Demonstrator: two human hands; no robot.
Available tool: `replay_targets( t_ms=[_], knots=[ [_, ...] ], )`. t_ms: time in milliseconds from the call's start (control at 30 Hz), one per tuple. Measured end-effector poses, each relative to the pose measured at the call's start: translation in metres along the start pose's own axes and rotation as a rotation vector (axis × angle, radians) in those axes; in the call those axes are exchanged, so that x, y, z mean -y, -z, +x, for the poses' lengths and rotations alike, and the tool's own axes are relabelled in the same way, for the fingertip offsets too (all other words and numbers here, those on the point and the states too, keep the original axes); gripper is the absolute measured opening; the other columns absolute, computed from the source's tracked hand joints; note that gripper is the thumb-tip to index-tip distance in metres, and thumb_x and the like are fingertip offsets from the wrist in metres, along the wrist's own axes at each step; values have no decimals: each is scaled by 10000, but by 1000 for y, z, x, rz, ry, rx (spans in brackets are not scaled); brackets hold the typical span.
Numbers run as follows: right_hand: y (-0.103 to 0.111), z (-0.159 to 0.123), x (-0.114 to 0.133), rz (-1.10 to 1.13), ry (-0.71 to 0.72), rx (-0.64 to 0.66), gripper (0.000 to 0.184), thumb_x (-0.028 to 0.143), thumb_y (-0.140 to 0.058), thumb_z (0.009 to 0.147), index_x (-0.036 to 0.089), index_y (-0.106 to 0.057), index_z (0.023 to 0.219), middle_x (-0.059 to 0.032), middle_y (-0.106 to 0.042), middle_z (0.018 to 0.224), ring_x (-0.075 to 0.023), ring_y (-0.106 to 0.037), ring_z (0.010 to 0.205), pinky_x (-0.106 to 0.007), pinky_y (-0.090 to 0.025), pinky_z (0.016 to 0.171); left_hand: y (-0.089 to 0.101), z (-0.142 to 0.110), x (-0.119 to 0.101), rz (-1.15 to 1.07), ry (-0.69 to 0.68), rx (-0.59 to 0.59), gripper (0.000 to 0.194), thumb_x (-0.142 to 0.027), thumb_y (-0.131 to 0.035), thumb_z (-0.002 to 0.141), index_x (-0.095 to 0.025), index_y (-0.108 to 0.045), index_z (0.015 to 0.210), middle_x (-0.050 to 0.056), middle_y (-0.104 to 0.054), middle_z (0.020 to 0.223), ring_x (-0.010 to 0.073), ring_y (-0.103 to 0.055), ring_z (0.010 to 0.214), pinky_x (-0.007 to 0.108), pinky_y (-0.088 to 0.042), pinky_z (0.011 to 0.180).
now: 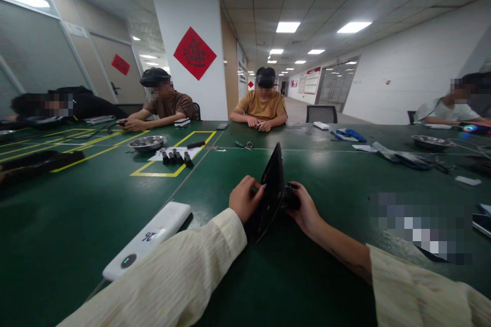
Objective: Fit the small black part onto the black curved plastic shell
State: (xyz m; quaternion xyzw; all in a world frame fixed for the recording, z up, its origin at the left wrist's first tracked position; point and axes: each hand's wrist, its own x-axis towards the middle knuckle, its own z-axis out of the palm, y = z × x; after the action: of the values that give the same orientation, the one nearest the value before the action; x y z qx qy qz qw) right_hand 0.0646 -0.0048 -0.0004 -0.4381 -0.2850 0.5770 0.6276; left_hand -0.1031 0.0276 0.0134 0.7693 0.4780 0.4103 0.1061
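A thin black panel stands on edge above the green table, tilted and seen nearly side-on. My left hand is closed at its left face, fingers bent and tips against the inner side. Whether a small piece sits between those fingertips is hidden. On the opposite side, a black part sticks out from the panel's back. My right hand wraps its fingers round that part, thumb side up. The panel's lower edge is close to the tabletop; contact cannot be made out.
A white power bank marked 26 lies left of my left forearm. Farther off are several black cylindrical parts, a metal bowl and pliers. Gloves lie at right. Several people sit around the green table.
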Motion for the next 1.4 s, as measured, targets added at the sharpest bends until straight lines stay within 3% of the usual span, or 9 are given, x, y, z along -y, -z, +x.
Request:
replay_targets(
  t_ms=[267,500,733,1000,1233,1400],
  knots=[
    [3,3,-3,-16,20,14,286,284,-539,634,273,-492,916,33,-550,724,-143,-528,596,-229,-359,471,-16,4,17,-371,125,86,302,-437,-490,781,-185,-427,628,-46,-458,565,96,-452,507,216,-333,509],
    [0,0,0,-44,20,23,290,296,-508,659,273,-465,945,33,-536,729,-128,-520,546,-211,-335,426,-1,1,3,139,108,71,266,-409,-475,814,-189,-516,669,1,-548,672,134,-506,638,231,-292,554],
    [2,3,-7,-166,138,108,346,379,-503,711,277,-408,1027,45,-477,713,-108,-477,482,-184,-272,338,15,-1,-19,219,169,109,170,-322,-456,836,-207,-579,808,42,-616,879,173,-574,812,242,-345,631],
    [3,3,-7,-166,142,67,332,365,-490,707,254,-420,1012,40,-486,702,-107,-477,478,-184,-279,325,-5,1,8,-121,151,5,293,-406,-491,775,-176,-482,594,-29,-503,568,104,-447,556,213,-290,524],
    [2,2,-5,-155,123,46,328,346,-497,684,251,-436,992,47,-496,655,-112,-470,456,-195,-286,327,-17,4,16,-501,238,-3,329,-442,-568,692,-172,-438,558,-59,-440,485,70,-383,468,200,-291,494],
    [2,2,-4,-142,122,58,317,350,-503,682,253,-445,978,49,-504,656,-111,-479,447,-195,-283,331,-20,6,20,-637,306,38,384,-504,-613,641,-169,-436,574,-64,-440,486,61,-384,451,192,-299,475]
  ],
)
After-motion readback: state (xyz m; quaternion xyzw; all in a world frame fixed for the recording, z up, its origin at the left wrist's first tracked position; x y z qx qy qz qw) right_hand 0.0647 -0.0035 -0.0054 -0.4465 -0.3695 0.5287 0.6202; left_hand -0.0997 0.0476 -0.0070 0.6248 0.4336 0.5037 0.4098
